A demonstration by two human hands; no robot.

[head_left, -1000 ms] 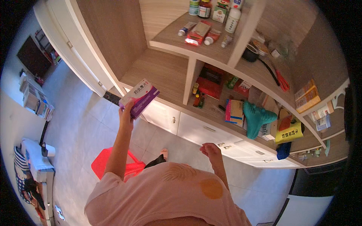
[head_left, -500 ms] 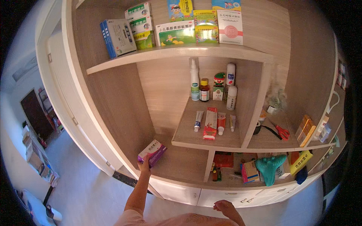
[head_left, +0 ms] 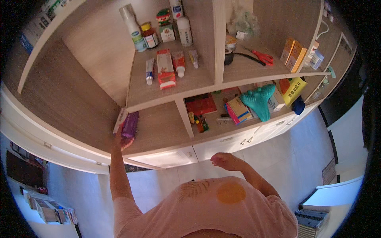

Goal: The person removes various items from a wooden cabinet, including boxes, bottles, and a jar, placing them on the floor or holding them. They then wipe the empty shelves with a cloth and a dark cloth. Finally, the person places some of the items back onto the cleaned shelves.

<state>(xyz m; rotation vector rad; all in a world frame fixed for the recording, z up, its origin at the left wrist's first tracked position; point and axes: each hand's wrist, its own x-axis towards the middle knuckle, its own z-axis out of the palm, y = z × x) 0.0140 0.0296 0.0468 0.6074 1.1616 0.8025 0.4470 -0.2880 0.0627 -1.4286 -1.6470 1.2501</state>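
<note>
My left hand [head_left: 124,141] grips a purple and white medicine box [head_left: 130,125] from below, at the left end of the lower shelf [head_left: 158,121]. The box stands tilted near the left side panel, its white face turned mostly away. In front of the cabinet, my right hand [head_left: 224,162] hangs in the air with its fingers curled and nothing visible in them. On the raised shelf behind lie a red and white carton [head_left: 165,68], a blue and white tube [head_left: 149,71], a red tube [head_left: 179,64] and a small tube [head_left: 193,58].
A spray bottle [head_left: 133,29], a brown bottle [head_left: 149,35] and a white canister [head_left: 184,31] stand farther back. To the right are red-handled scissors [head_left: 262,58], orange boxes [head_left: 295,56] and a teal rubber item [head_left: 260,101]. A vertical divider [head_left: 185,118] splits the lower shelf.
The view has swung down and to the right. My left hand still holds the purple box, now turned more upright near the side panel. My right hand stays in front of the cabinet.
</note>
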